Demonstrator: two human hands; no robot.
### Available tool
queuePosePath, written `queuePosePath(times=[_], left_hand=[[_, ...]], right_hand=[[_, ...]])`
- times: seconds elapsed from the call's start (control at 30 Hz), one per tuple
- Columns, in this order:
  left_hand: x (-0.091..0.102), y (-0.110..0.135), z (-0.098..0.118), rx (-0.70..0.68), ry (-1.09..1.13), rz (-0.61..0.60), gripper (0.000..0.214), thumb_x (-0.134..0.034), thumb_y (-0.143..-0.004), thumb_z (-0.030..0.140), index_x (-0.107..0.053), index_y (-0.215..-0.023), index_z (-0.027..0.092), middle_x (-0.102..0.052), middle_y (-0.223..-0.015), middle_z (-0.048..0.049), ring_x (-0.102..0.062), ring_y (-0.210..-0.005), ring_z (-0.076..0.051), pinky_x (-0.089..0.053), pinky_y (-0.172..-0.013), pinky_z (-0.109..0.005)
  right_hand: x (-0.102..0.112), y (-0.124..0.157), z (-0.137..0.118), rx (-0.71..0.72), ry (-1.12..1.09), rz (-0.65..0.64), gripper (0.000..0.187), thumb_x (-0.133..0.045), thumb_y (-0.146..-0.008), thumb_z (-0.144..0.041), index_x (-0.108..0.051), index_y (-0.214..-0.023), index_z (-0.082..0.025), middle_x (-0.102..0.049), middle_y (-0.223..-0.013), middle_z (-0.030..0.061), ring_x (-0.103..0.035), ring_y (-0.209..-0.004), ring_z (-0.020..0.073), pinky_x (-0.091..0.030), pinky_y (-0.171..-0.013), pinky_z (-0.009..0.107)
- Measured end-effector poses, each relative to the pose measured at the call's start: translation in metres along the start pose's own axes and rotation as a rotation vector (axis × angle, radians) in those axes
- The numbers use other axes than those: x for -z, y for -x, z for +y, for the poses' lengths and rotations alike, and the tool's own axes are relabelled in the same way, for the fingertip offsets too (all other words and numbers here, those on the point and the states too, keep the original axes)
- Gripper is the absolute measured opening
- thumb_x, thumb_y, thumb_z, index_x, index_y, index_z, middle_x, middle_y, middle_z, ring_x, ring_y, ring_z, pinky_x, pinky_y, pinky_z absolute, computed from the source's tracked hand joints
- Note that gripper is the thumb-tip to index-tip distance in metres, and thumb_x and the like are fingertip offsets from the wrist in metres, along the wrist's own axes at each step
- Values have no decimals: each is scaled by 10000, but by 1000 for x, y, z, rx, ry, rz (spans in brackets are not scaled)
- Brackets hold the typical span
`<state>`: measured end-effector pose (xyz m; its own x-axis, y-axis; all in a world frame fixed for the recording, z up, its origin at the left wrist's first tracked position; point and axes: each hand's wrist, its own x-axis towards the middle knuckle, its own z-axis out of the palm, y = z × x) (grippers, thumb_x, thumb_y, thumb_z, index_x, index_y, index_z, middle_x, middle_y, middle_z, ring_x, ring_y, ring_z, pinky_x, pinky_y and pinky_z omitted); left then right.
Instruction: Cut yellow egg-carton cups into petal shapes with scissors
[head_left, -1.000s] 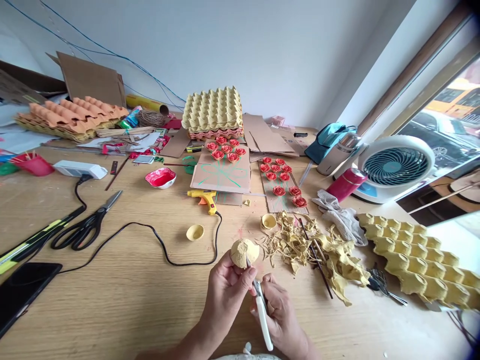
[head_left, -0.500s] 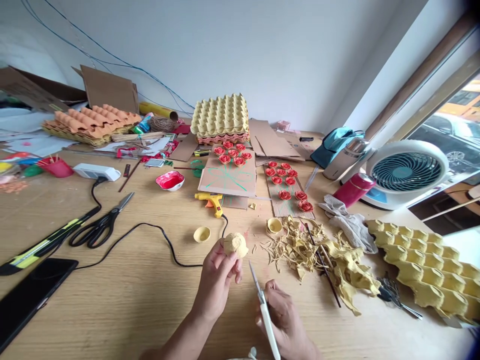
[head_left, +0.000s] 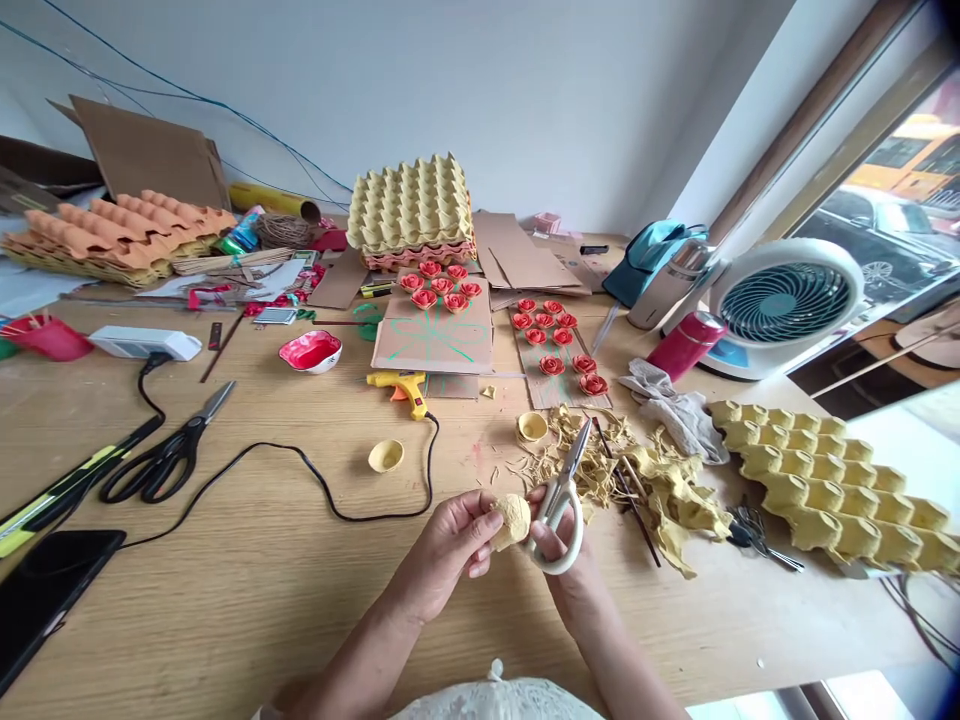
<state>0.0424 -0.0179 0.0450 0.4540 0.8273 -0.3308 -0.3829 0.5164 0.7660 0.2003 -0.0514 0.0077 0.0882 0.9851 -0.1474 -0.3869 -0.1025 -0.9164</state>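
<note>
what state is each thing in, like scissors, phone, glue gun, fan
White-handled scissors, blades look closed, in right hand
Yellow cup piece, pinched in left hand
Black-handled scissors, lying closed
Phone, screen dark
Power strip, plug in it
Glue gun, on its side, cord attached
Bowl, upright, red inside
Fan, cannot tell whether running

Soft daylight from the window [head_left: 892, 215] at right brightens the table [head_left: 270, 600] and pales the view outside, while wide-angle distortion stretches things near the edges and the right-hand corners fall dark.
</note>
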Motion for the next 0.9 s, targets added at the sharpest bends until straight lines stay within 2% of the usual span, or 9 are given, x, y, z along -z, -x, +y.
queuePosePath(times=[0.13, 0.3, 0.5, 0.73, 0.83, 0.9], left_hand=[[3, -2, -1, 17, 35, -22, 375, -810, -718, 446, -664, -884, 142, -514, -737, 8, -340, -539, -39, -260, -438, -149], [5, -4, -5, 64, -8, -141, 367, -859, -673, 362, -686, -899, 132, -510, -762, 5, -309, -561, -43, -255, -449, -161], [6, -6, -6, 93, 41, -49, 331, -855, -675, 357, -683, -841, 128, -520, -715, 3, -397, -592, -62, -243, -456, -163], [8, -8, -10, 105, 144, 64, 351, -878, -645, 347, -653, -821, 142, -539, -709, 20, -410, -551, -42, -259, -451, -148], [7, -8, -13, 69, 128, 69, 335, -832, -704, 404, -637, -783, 143, -529, -673, 18, -433, -569, -61, -291, -456, -158], [5, -7, -14, 64, 115, 31, 330, -824, -715, 407, -654, -818, 144, -537, -675, 12, -447, -587, -70, -308, -462, -163]], right_hand=[[-3, -1, -3, -41, -111, -4, 447, -815, -712, -447, -550, -1011, -246, -581, -822, 2, -539, -727, 185, -467, -672, 311], [-3, -1, -2, -43, -193, 41, 426, -806, -735, -403, -548, -1035, -244, -594, -854, 9, -561, -757, 189, -488, -707, 326], [-6, 4, -1, -67, -224, 71, 430, -823, -723, -400, -561, -1022, -237, -640, -911, 36, -605, -819, 219, -516, -760, 367], [-7, 6, 4, 30, -92, 40, 399, -806, -752, -405, -549, -1007, -238, -587, -780, -13, -540, -690, 158, -472, -646, 293], [-6, 6, 7, 74, -18, 92, 396, -788, -776, -383, -526, -1031, -233, -545, -758, -27, -499, -662, 143, -437, -618, 276], [-7, 6, 8, 89, 12, 120, 392, -777, -788, -384, -515, -1037, -232, -530, -763, -27, -478, -659, 140, -419, -606, 271]])
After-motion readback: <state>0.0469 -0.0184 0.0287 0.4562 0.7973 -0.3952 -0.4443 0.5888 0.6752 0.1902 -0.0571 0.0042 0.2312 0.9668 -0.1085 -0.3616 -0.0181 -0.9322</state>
